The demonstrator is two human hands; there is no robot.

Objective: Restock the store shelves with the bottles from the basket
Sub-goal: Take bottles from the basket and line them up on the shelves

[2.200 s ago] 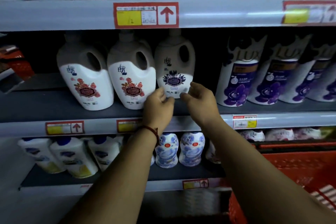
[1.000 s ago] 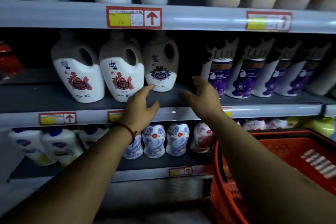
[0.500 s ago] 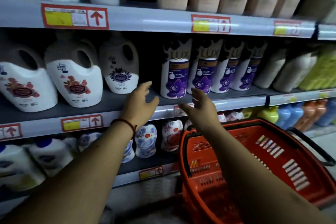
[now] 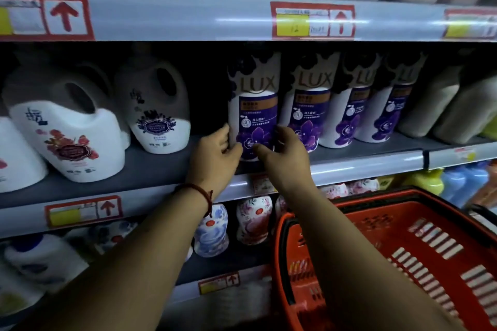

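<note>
Two bare hands meet low on one purple-and-white Lux bottle (image 4: pixel 252 107), the leftmost of a row standing upright on the middle shelf (image 4: pixel 363 162). The left hand (image 4: pixel 215 154), a red string at its wrist, cups the bottle's left edge; the right hand (image 4: pixel 282 154) presses its lower right side, thumb across the label. Both appear clamped on it, likely to square it with its neighbours. A red basket (image 4: pixel 363 207) sits below right, near the shelf edge; its visible interior shows no bottles.
</note>
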